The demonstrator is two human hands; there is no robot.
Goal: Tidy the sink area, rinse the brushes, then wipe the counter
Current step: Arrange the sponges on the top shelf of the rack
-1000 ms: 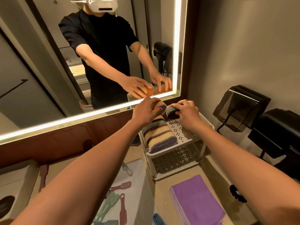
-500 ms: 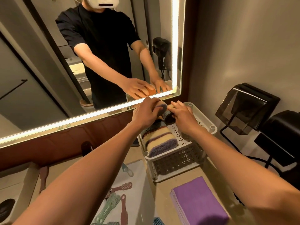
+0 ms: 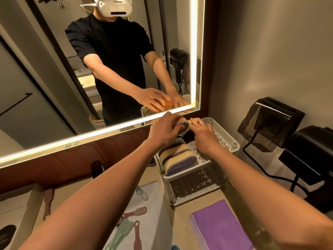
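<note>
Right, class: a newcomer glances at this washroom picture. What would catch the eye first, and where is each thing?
The glowing mirror edge frames the upper half, with the person reflected. Just below, at the white rack at the back of the counter, the left hand grips a purple-ended roll and the right hand rests open beside it. A purple cloth lies on the counter, bottom right.

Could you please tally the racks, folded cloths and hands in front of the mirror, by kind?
Rack: 1
Purple cloth: 1
Hands: 2, left hand holding a sponge, right hand
Total: 4
</note>
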